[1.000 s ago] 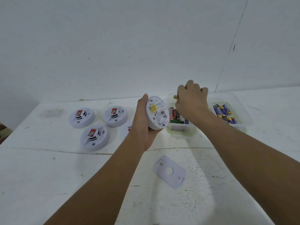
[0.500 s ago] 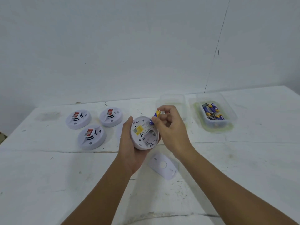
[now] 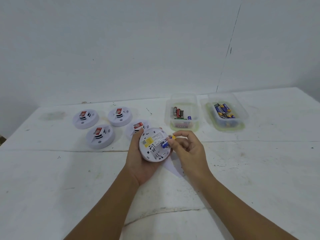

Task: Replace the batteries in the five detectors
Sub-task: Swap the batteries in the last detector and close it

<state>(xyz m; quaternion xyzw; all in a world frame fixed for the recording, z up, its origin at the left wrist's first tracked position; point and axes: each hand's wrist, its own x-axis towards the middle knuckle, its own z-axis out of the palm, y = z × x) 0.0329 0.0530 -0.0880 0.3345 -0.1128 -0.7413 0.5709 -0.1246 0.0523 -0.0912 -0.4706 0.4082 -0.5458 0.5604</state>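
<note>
Now the right hand (image 3: 188,148), which a second earlier was reaching into the left box (image 3: 181,101) at upper right of the frame, had come back to centre and pinched a blue and yellow battery (image 3: 168,141) against the open back of the held detector (image 3: 154,144). The left hand (image 3: 138,161) cupped that detector, back face up, its grip wrapped round the rim. Judged: fresh cell being seated; whether it had fully entered its slot could not be told.

Four more detectors (image 3: 100,137) lay face up on the bench (image 3: 52,187) at centre left, one just behind the left hand's fingers. The left box held red and black batteries (image 3: 178,112); the right box (image 3: 240,111) held blue and yellow ones. A white cover plate (image 3: 173,167) lay on the bench under the right hand, partly hidden. Nothing appeared to block the insertion.
</note>
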